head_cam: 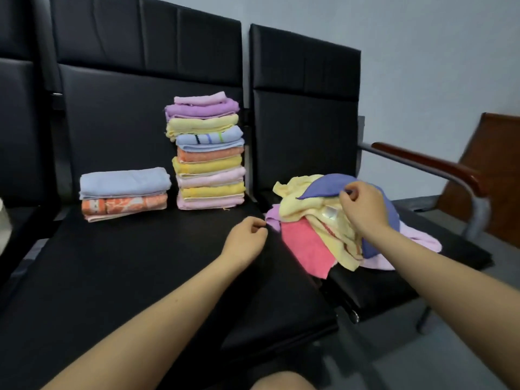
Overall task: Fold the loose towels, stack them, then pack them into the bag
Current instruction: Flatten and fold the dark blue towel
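The right hand (363, 205) pinches the edge of a blue towel (323, 188) on top of the loose pile (332, 229), which sprawls across the right seat (380, 282): yellow, pink, lilac and blue cloths tangled together. The left hand (247, 235) hovers just left of the pile, fingers curled with the thumb meeting the fingertips; I cannot tell whether it grips the lilac corner beside it. On the left seat (112, 271) stand two folded stacks, side by side: a tall stack (208, 153) of many colours and a low stack (123, 194) with a pale blue towel on top.
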Available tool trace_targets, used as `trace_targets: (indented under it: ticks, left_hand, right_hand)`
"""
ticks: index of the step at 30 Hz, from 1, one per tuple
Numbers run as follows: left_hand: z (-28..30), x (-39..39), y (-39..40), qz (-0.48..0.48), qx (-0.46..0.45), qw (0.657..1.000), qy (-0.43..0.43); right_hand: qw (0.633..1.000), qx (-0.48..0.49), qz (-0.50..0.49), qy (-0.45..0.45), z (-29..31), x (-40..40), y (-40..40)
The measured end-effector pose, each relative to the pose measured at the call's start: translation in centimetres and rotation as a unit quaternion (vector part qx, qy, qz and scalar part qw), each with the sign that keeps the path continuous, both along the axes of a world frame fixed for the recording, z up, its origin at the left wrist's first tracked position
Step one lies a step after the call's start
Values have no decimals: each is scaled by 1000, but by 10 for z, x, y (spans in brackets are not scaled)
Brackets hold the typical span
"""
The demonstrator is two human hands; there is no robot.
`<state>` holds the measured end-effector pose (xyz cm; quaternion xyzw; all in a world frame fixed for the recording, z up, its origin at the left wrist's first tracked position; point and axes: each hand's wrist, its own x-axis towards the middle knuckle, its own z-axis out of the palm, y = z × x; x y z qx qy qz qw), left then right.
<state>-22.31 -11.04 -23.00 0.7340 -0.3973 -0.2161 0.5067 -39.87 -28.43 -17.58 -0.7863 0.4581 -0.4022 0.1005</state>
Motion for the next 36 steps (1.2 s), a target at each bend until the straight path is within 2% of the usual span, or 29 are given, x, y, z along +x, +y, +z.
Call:
trace_targets:
  ticks: [3, 6, 9, 13, 16, 20, 24, 28, 30, 33, 36]
  left_hand:
    - [-10, -15, -29, -6, 11, 997, 78]
    - [-13, -22, -43, -9, 14, 991, 134]
    - [0, -22, -43, -10, -3, 987, 162]
    - [41, -20, -31, 2, -86, 982, 168]
    - [81, -24, -20, 5, -167, 972, 165]
    - [145, -35, 15, -7, -268, 948, 170]
    - [182, -36, 70, -14, -286, 949, 135]
    - [173, -15, 126, 6, -253, 967, -12]
    - [164, 2, 152, 39, -238, 969, -48]
    - [148, 24, 188, 66, -255, 965, 6]
    - [136, 34, 221, 87, -271, 950, 126]
  right_hand:
    - [994, 12, -19, 103, -3, -20, -18]
    - [995, 26, 51, 78, -2, -29, -32]
    - [992, 8, 105, 66, 24, -31, -33]
    - [990, -8, 139, -40, 97, -24, -17]
    - [974, 23, 178, -136, 150, -10, 7]
    - [950, 77, 256, -163, 195, 14, 68]
    - [928, 105, 338, -119, 204, 49, 132]
    - [892, 162, 407, -110, 193, 83, 185]
    - [868, 185, 453, -84, 184, 96, 203]
    - [831, 231, 506, -12, 161, 113, 218]
    - [810, 290, 496, 119, 129, 125, 227]
